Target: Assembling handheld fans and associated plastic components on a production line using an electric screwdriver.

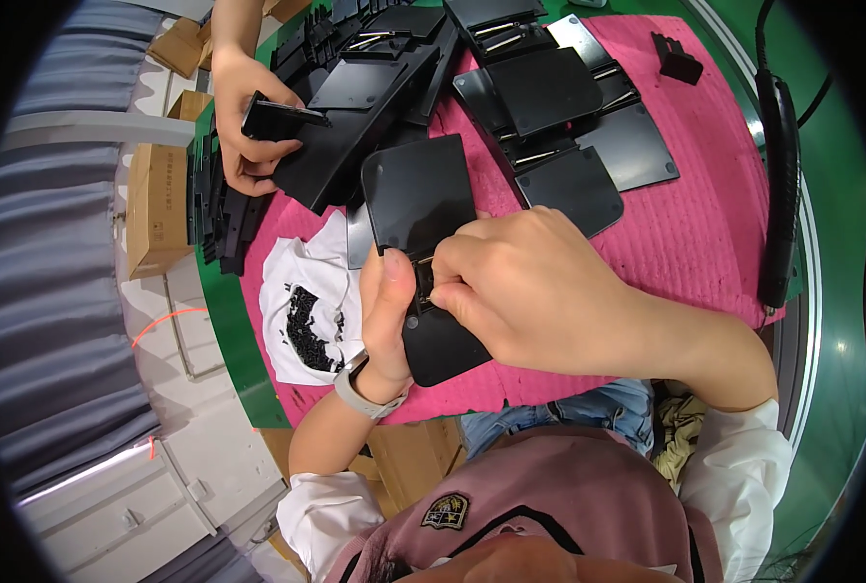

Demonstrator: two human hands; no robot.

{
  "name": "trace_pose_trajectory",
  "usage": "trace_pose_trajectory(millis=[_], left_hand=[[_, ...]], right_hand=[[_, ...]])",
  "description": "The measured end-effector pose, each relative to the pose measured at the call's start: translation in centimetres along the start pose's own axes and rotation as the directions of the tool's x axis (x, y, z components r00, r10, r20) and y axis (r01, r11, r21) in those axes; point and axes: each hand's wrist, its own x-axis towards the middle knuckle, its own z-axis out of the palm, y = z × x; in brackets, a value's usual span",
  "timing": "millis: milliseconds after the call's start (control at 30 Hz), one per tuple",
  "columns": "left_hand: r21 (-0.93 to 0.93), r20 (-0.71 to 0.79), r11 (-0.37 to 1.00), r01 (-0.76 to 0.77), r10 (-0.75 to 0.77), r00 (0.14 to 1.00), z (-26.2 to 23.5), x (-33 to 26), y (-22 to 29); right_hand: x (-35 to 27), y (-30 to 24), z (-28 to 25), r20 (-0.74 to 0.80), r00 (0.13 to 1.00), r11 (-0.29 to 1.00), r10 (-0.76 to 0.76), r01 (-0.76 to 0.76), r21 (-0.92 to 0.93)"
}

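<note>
Bracket (418, 194) is gripped by your left hand (386, 311), probably to steady it beneath your right hand (525, 277), pinching at its middle.

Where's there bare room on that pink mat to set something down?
Widest: the right side of the pink mat, between the black plates and the corded tool, below the small bracket, above the right forearm. A thin strip lies between that forearm and the jeans. Crowded: upper left, with heaped black parts and another person's hand.

At center, the right hand (525, 287) hides part of a black plate (418, 194). A co-worker's arm (237, 24) is cropped at top; black bits (307, 335), left, are too small to identify.
</note>
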Motion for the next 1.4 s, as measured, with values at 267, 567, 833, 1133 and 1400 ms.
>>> trace_pose_trajectory(millis=[267, 567, 833, 1133, 1400], left_hand=[[0.039, 0.046, 0.999, 0.002, -0.004, 0.999, 0.5, -0.1, 0.7], [0.035, 0.091, 0.999, -0.013, 0.010, 0.996, 0.8, 0.0, 1.1], [0.053, 0.086, 0.999, -0.010, 0.005, 0.996, 1.0, 0.2, 1.1], [0.066, 0.060, 0.997, -0.028, 0.024, 0.998, 1.5, 0.2, 1.4], [0.132, 0.106, 0.991, -0.005, -0.009, 0.994, 0.7, 0.1, 1.3]], right_hand=[[-0.1, -0.1, 0.1, -0.038, 0.999, 1.000, 0.002, -0.001, 0.023], [-0.4, -0.2, 0.2, -0.038, 0.999, 0.998, -0.004, 0.007, 0.063], [-0.5, -0.1, 0.6, -0.064, 0.998, 0.999, 0.010, -0.008, 0.032], [-0.6, -0.3, 0.7, -0.119, 0.993, 0.996, 0.009, -0.020, -0.089], [-0.6, 0.0, -0.8, -0.154, 0.982, 0.957, -0.105, 0.058, -0.285]])
